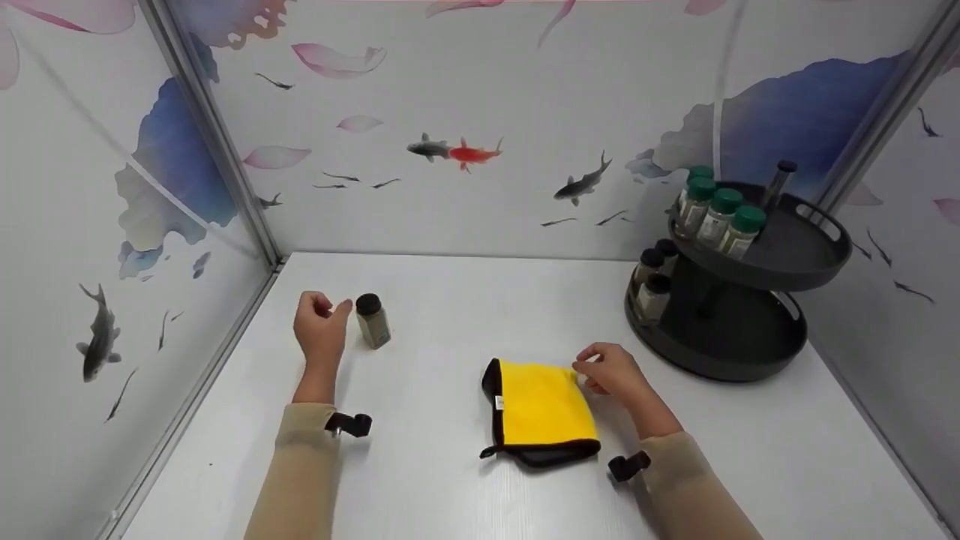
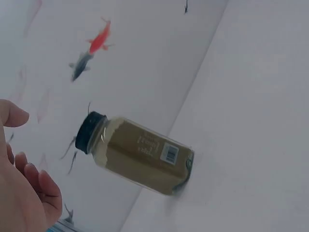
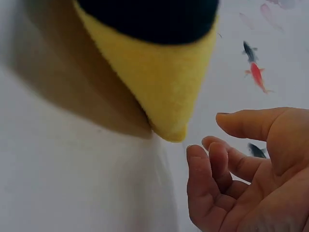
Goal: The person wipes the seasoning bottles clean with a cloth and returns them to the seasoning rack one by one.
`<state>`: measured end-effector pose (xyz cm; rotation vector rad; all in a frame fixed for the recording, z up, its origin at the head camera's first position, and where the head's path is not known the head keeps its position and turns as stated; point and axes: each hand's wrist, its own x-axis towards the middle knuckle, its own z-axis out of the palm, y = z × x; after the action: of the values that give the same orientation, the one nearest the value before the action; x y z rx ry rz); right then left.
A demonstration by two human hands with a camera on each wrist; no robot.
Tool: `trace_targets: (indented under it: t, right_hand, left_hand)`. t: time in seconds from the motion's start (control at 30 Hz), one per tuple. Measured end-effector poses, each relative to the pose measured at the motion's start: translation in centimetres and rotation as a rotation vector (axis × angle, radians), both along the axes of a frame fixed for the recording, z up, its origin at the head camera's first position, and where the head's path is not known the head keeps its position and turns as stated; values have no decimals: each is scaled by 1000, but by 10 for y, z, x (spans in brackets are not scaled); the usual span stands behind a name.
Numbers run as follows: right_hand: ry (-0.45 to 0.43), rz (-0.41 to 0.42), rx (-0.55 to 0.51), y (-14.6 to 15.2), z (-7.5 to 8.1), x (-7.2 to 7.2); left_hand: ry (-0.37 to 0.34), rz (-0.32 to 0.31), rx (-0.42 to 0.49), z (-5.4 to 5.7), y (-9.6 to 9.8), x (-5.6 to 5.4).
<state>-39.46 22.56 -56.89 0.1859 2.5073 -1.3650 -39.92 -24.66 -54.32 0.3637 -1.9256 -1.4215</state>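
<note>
A spice jar (image 1: 373, 322) with a black lid and brownish-green powder stands upright on the table. My left hand (image 1: 321, 326) is just left of it, fingers loosely curled and holding nothing. The left wrist view shows a gap between the thumb and the jar (image 2: 142, 154). A folded yellow cloth (image 1: 544, 405) with black edging lies in front of me at centre right. Beside its upper right corner is my right hand (image 1: 615, 371). In the right wrist view a gap separates the relaxed right hand (image 3: 256, 169) from the cloth's corner (image 3: 169, 111).
A black two-tier turntable rack (image 1: 720, 360) stands at the back right. Several green-lidded jars (image 1: 716, 214) and a dark slim bottle (image 1: 778, 186) sit on its upper tier. Black-lidded jars (image 1: 652, 296) stand on the lower tier. Printed wall panels (image 1: 480, 202) enclose the table.
</note>
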Motion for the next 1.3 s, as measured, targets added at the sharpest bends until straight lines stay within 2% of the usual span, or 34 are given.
trace_targets:
  t: [0.13, 0.23, 0.43, 0.53, 0.63, 0.8, 0.97, 1.13, 1.3]
  right_hand:
    - [-66, 20, -8, 0, -9, -1]
    - [-67, 35, 18, -2, -10, 0]
    - [-51, 96, 157, -7, -7, 4]
    - [-62, 99, 172, -8, -5, 4]
    - [-75, 94, 96, -8, -4, 4]
    - [-110, 117, -140, -7, -3, 4]
    - [-126, 167, -242, -5, -1, 3]
    - [-104, 253, -344, -1, 1, 4]
    - [-79, 287, -445, 0, 4, 4]
  left_hand:
    - [-102, -100, 58, -14, -7, -5]
    - [-163, -174, 45, -23, -10, -8]
    - [-272, -225, -41, -38, -13, -13]
    - [-324, -259, -66, -44, -9, -16]
    - [-340, -290, -69, -51, -5, -20]
    - [-320, -293, -41, -57, 2, -24]
    - [-340, -292, -77, -60, 4, -26]
    - [-349, -290, -40, -57, 6, -25]
    - [-366, -328, -3, -51, 9, -25]
